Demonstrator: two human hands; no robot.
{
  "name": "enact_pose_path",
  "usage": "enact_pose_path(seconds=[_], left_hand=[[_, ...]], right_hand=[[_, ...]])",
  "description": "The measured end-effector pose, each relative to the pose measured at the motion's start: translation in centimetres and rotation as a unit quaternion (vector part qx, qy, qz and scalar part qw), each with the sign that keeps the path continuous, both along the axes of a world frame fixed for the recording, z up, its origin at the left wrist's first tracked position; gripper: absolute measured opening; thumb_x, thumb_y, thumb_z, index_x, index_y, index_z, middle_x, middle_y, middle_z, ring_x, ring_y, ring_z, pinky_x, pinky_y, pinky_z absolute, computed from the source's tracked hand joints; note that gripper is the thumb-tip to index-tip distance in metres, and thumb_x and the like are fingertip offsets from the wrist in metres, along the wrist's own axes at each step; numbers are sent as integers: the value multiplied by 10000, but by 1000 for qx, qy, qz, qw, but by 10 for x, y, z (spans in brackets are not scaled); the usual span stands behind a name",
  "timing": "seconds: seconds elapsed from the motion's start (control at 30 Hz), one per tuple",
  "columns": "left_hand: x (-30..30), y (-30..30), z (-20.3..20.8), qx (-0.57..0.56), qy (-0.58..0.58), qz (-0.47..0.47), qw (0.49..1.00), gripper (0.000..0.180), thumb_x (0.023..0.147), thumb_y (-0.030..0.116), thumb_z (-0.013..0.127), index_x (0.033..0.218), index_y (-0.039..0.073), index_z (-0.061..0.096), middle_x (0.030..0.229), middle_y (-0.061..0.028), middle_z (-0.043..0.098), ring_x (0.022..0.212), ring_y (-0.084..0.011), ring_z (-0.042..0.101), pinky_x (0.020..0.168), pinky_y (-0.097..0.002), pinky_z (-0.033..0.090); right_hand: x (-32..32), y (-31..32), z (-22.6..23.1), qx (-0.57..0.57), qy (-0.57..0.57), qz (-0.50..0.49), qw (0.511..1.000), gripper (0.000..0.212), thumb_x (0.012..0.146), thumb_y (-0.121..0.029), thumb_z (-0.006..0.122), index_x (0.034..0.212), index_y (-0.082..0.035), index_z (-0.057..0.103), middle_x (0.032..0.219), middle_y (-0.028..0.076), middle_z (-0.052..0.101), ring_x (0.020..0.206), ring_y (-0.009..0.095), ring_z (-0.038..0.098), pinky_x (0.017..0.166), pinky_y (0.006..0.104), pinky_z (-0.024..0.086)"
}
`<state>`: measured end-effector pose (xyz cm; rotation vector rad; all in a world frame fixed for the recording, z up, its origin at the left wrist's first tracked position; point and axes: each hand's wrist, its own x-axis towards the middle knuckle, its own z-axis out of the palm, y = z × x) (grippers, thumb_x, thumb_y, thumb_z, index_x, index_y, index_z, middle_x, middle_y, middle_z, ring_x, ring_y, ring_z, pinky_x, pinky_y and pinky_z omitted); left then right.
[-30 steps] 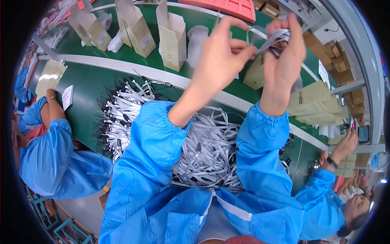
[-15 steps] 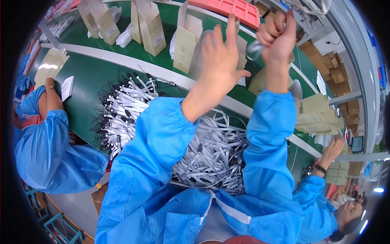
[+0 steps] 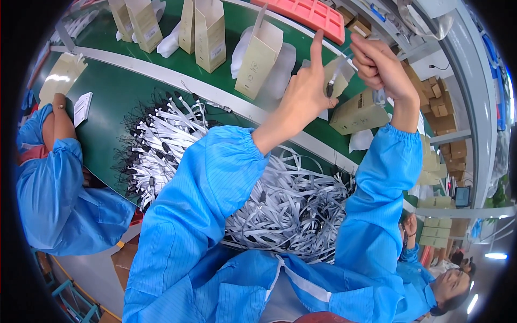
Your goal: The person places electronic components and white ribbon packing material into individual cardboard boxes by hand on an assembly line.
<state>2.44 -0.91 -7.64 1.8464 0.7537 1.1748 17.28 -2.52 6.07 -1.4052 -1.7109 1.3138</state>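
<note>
My right hand [image 3: 383,70] is raised and closed on a pale grey lanyard [image 3: 337,70]. The lanyard's strap crosses toward my left hand, and its black clip end [image 3: 330,89] hangs close to my left thumb. Part of the strap also shows below my right fingers. My left hand [image 3: 301,99] has its index finger stretched upward and thumb apart; its other fingers are partly hidden. Below my forearms lies a loose heap of grey lanyards [image 3: 291,204]. A second pile of white lanyards with black cords [image 3: 167,140] is bunched to the left.
Open beige boxes [image 3: 259,64] stand beyond the white rail [image 3: 177,81], with another box [image 3: 360,113] tilted behind my hands. A red tray [image 3: 312,16] sits at the far edge. Co-workers in blue sleeves are at left [image 3: 75,188] and right [image 3: 417,285].
My right hand has moved right and turned, and the lanyard's black clip end now shows between my hands. My left hand has shifted right, toward the clip. The right co-worker's hand has moved back.
</note>
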Motion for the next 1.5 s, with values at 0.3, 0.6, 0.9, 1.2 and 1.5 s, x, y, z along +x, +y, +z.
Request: enact_pose_path(seconds=[0.3, 0.6, 0.9, 1.2, 1.5], left_hand=[[-3, 1, -4, -4, -42, 11, 999, 1261, 647, -2, 823, 1515, 145, -79, 879, -302, 648, 886, -513, 633, 783, -545, 525], [-6, 0, -2, -31, -20, 10, 999, 1274, 640, 2, 826, 1516, 154, -86, 813, -248, 640, 843, -493, 641, 783, -529, 531], [-2, 2, -3, -33, -21, -2, 999, 1273, 642, 13, 829, 1516, 153, -85, 781, -236, 642, 813, -478, 651, 768, -522, 541], [0, -11, 9, -33, 7, -26, 999, 1236, 644, 92, 849, 1507, 129, -34, 1046, -312, 656, 983, -475, 642, 910, -476, 508], [6, -15, 7, -50, -4, -49, 998, 1235, 642, 94, 855, 1507, 131, -25, 1046, -326, 650, 970, -474, 647, 884, -485, 522]], right_hand=[[15, -3, 22, 63, -18, -67, 996, 488, 1032, -390, 455, 640, -168, 266, 533, -74, 233, 435, 26, 159, 381, 231, 110], [16, -1, 17, 103, 5, -65, 992, 476, 1036, -363, 441, 642, -164, 263, 530, -72, 223, 428, 31, 143, 378, 233, 94], [33, -17, 35, 121, 71, -87, 986, 481, 1039, -347, 436, 628, -166, 263, 506, -75, 212, 406, 40, 141, 365, 234, 103], [27, -5, -14, 82, -56, -128, 987, 504, 1026, -393, 471, 626, -165, 266, 524, -73, 234, 424, 38, 179, 383, 241, 107], [20, -19, -26, 112, -103, -140, 978, 511, 1027, -423, 466, 637, -159, 268, 535, -76, 229, 437, 42, 189, 402, 241, 124]])
